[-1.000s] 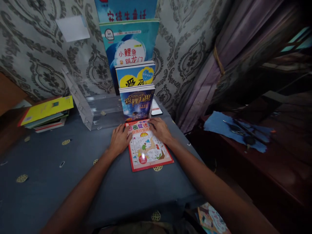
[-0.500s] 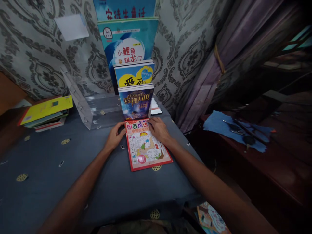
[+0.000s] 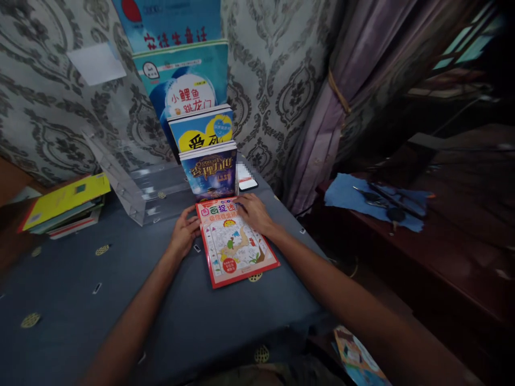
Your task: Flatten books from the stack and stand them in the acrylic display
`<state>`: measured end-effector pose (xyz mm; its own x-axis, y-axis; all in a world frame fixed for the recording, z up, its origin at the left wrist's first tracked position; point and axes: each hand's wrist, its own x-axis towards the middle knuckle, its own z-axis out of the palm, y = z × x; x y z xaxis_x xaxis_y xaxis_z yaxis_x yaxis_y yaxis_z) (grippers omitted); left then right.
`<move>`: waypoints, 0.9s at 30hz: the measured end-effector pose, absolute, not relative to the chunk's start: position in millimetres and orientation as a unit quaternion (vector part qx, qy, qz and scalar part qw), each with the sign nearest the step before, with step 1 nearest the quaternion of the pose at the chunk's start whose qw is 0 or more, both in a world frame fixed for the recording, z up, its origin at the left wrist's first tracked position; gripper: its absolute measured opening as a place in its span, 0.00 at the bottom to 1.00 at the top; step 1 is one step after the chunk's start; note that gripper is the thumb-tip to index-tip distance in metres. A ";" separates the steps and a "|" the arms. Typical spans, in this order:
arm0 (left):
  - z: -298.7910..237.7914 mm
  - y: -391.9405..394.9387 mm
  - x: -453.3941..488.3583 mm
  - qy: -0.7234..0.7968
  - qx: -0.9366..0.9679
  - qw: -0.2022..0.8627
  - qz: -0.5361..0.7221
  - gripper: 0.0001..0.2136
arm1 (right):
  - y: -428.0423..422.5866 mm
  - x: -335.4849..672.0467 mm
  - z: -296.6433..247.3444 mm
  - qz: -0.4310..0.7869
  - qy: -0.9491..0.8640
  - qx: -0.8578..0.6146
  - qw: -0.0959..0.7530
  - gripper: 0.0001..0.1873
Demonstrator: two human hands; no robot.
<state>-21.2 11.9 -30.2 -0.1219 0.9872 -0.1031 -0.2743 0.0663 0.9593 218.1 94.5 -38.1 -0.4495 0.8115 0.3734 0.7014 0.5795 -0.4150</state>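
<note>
A red-bordered picture book (image 3: 237, 246) lies flat in front of me, cover up. My left hand (image 3: 185, 231) rests on the cloth at its upper left edge, fingers loosely bent and apart, some tips touching the edge. Across the top right corner of the cover lies my right hand (image 3: 253, 212), fingers stretched out and hiding part of the title. Directly behind stands a dark blue book (image 3: 211, 174) in a tiered clear rack. Rising behind it are a blue and yellow book (image 3: 197, 131), a teal book (image 3: 185, 75) and another blue book (image 3: 173, 24).
Left of these is the clear rack's side panel (image 3: 120, 177). A pile of books with a yellow one on top (image 3: 66, 201) lies further left. A phone (image 3: 247, 184) sits behind my right hand. Blue cloth with tools (image 3: 374, 201) lies on a dark red surface at right.
The view has turned a little, so the scene sits further left. My left hand has slid slightly down along the book's edge, its fingers shifting. The book stays flat.
</note>
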 end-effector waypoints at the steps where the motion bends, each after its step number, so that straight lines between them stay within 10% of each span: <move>1: -28.4 12.4 -23.6 0.480 0.366 0.556 0.571 0.32 | 95.7 218.4 -38.2 0.108 -0.842 -0.447 0.282 0.17; 9: -11.7 18.6 -30.0 0.508 0.456 0.584 0.439 0.29 | 96.3 218.7 -31.4 0.181 -0.814 -0.458 0.309 0.17; 27: 10.6 -25.5 70.8 0.515 0.850 -0.031 0.104 0.14 | 81.2 247.1 -34.6 0.343 -0.752 -0.398 0.397 0.15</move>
<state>70.8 -25.5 10.6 0.4470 0.8697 0.2093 0.8827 -0.4668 0.0546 247.1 81.2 -34.6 -0.3673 0.8718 0.3240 0.3274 0.4473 -0.8323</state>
